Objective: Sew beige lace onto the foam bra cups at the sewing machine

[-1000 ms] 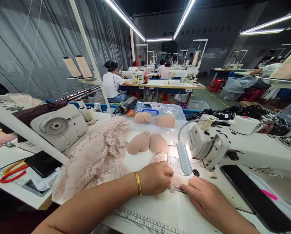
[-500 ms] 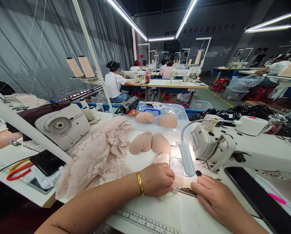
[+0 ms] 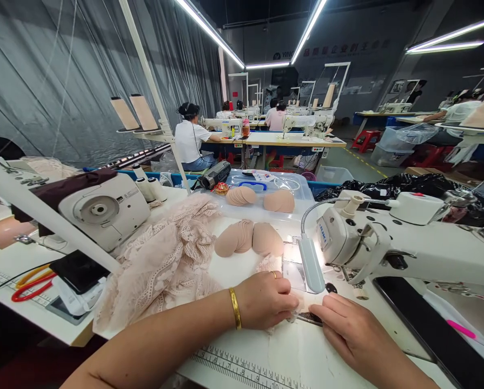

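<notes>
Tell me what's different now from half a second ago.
The left hand has shifted a little to the right and the right hand a little to the left, narrowing the gap between their fingertips. I can't make out anything newly gripped or let go. The lace fabric, the beige cup pieces and the lamp stayed put.

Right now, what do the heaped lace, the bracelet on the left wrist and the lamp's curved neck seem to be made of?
Heaped lace: thin matt textile, fibre unclear; it crumples softly and shows openwork bands. Bracelet: likely polished gold-coloured metal, given its bright highlights; solid or plated is unclear. Lamp's curved neck: probably flexible metal, silvery, with a ribbed look.
</notes>
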{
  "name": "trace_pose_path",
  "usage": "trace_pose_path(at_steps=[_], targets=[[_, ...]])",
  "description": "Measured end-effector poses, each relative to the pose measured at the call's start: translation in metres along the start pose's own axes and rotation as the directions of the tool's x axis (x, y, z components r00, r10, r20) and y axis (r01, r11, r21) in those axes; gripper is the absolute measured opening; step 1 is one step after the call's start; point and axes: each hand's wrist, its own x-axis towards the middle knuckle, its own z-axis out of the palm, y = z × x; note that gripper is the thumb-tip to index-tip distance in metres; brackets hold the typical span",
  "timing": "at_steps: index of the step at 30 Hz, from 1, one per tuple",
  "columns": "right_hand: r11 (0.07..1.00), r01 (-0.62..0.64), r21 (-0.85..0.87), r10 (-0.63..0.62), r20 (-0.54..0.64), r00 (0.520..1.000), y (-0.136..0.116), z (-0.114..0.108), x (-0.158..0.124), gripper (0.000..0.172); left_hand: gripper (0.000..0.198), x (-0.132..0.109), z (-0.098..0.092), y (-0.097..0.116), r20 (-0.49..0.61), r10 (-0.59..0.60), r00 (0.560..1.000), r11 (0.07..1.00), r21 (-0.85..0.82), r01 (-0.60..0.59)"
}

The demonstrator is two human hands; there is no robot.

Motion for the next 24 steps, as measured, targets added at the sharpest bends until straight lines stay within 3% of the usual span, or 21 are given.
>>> trace_pose_path(at_steps=[6, 15, 24], targets=[[0.998, 0.065, 0.014, -0.066, 0.025, 0.998, -0.0059, 0.0047, 0.0011, 0.045, 0.016, -0.0014, 0.0042, 0.0038, -0.035, -0.009, 0.999, 0.999, 0.042, 0.011], [0.996, 0.09, -0.027, -0.087, 0.095, 0.992, -0.0031, 0.0019, 0.0002, 0.026, 0.012, -0.0002, 0.003, 0.0041, -0.074, 0.058, 0.996, 0.998, 0.044, -0.055], [0.997, 0.069, -0.017, -0.067, 0.099, 0.993, -0.0036, -0.0007, -0.0004, 0.027, 0.016, 0.0014, 0.0039, 0.0049, -0.106, 0.048, 0.993, 0.999, 0.016, -0.047]])
